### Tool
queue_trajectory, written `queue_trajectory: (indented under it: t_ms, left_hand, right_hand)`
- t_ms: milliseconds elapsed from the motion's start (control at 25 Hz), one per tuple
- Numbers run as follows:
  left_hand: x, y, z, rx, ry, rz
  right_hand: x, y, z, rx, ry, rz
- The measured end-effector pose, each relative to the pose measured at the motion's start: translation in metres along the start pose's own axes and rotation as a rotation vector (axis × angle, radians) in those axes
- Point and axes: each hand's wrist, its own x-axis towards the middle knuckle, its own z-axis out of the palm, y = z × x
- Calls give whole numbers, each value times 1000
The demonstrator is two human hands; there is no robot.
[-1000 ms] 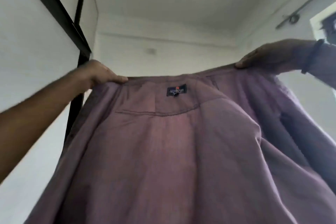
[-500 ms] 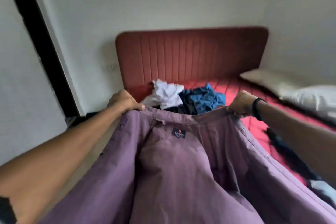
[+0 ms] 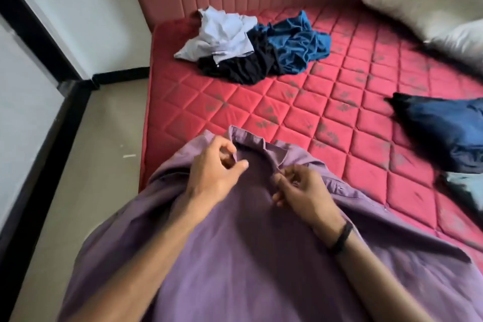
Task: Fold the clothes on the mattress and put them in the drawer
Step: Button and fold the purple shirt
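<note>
A purple shirt [image 3: 235, 256] lies spread over the near corner of the red quilted mattress [image 3: 300, 107], collar pointing away from me. My left hand [image 3: 217, 167] pinches the fabric at the collar's left side between thumb and fingers. My right hand [image 3: 300, 188] has its fingers curled on the shirt's front edge just right of the collar. A heap of white, black and blue clothes [image 3: 251, 44] sits near the headboard. The drawer is out of view.
A dark blue garment [image 3: 444, 128] and a pale blue one [image 3: 467, 188] lie at the mattress's right side. Pillows [image 3: 431, 13] rest at the far right. Beige floor [image 3: 99, 165] runs along the bed's left, bounded by a white wall with black trim.
The shirt came down from held high in the air onto the mattress. Both hands moved inward from the shoulders to the collar, and my view tilted down.
</note>
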Motion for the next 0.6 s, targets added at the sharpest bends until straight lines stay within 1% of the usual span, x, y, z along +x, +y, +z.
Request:
queue_trajectory:
  t_ms: [80, 120, 160, 200, 280, 320, 440, 560, 600]
  left_hand:
    - [-39, -15, 6, 10, 84, 67]
    - [-52, -24, 5, 37, 152, 91]
    - [-61, -36, 3, 57, 213, 89]
    - [-65, -48, -1, 61, 258, 56]
    - [-64, -73, -12, 60, 308, -25]
    - [-61, -84, -16, 68, 327, -36]
    - [-54, -95, -23, 99, 417, -30]
    - [-50, -89, -34, 0, 496, -55]
    - [-46, -89, -43, -46, 526, -63]
  right_hand:
    - [-28, 22, 10, -71, 148, -118]
    - [-36, 29, 9, -158, 203, -159]
    - [-39, 38, 7, -260, 211, -191]
    - [-39, 44, 4, -369, 182, -199]
    - [-37, 49, 2, -557, 118, -197]
    - [-35, 53, 3, -611, 115, -202]
    - [-29, 60, 3, -610, 149, -151]
    - [-13, 57, -9, -564, 212, -166]
    - [-9, 48, -18, -532, 237, -140]
